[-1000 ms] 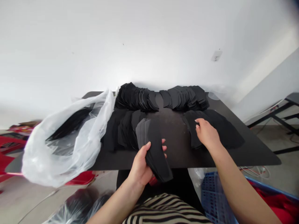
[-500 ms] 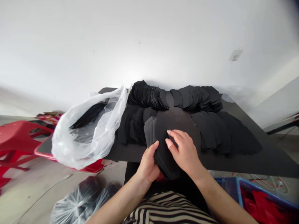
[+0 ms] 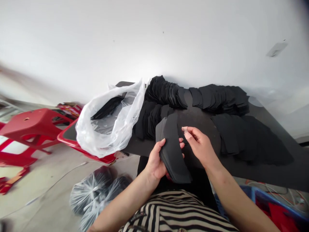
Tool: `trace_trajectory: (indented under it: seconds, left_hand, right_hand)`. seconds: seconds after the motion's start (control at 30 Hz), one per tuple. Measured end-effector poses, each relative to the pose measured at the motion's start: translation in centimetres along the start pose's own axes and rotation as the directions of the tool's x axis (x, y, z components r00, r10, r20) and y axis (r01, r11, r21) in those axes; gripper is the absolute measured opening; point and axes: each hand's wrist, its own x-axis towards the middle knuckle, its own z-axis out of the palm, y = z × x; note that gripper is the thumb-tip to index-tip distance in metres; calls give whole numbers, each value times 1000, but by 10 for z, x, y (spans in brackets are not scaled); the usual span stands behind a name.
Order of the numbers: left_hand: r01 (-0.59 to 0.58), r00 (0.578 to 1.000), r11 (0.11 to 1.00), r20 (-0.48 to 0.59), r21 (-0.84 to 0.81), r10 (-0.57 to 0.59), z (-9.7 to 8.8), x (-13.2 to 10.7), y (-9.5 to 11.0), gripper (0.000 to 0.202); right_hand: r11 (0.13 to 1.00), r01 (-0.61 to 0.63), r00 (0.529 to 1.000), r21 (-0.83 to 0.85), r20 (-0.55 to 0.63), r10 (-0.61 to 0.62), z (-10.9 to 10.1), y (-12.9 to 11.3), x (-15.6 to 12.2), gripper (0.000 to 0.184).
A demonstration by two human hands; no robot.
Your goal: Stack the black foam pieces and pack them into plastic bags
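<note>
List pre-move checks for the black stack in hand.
1. Left hand grips stack: ok, thumb across the front.
2. Stack squared: not ok, upper edges fan out.
3. Right hand by the stack's upper edge: ok.
4. Right hand pinches a single piece: cannot tell, black on black.
5. Bag mouth open: ok, black pieces show inside.
</note>
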Motion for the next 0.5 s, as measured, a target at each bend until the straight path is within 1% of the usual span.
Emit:
trace_trajectory:
  seconds: [0.07, 0.1, 0.17, 0.2, 0.27, 0.3, 0.33, 0.4, 0.43, 0.5]
  left_hand:
    - [-10, 997, 1000, -82, 24, 12, 3, 1, -4, 52]
    - [-49, 988, 998, -141, 49, 56, 6, 2, -6, 49]
    - [-177, 950, 977, -238, 123, 202, 10, 3, -11, 44]
    - [-242, 924, 956, -263, 164, 279, 11, 4, -14, 43]
    - [-323, 882, 918, -280, 228, 380, 13, 5, -18, 44]
    - [-338, 871, 908, -284, 247, 401, 12, 5, -19, 45]
    - [-344, 862, 903, -294, 259, 413, 12, 5, -19, 45]
    - [-347, 847, 899, -322, 268, 423, 10, 4, -17, 45]
    - [-330, 855, 907, -323, 262, 405, 9, 3, -15, 44]
    - [-258, 905, 936, -280, 240, 321, 8, 0, -9, 43]
  right_hand:
    - [1000, -3, 1000, -17, 15, 3, 4, -4, 0, 33]
    - [998, 28, 1000, -59, 4, -28, 7, -6, -1, 32]
    - [967, 144, 987, -213, -40, -155, 12, -11, -5, 28]
    - [931, 207, 970, -302, -62, -236, 15, -13, -7, 24]
    - [858, 293, 933, -422, -70, -352, 22, -18, -13, 21]
    - [846, 312, 925, -433, -66, -374, 24, -19, -16, 22]
    - [855, 321, 924, -407, -65, -378, 26, -20, -17, 23]
    - [913, 299, 941, -278, -72, -330, 26, -17, -12, 24]
    - [944, 261, 955, -202, -88, -283, 24, -13, -6, 25]
    - [981, 171, 973, -87, -140, -182, 17, 1, 14, 27]
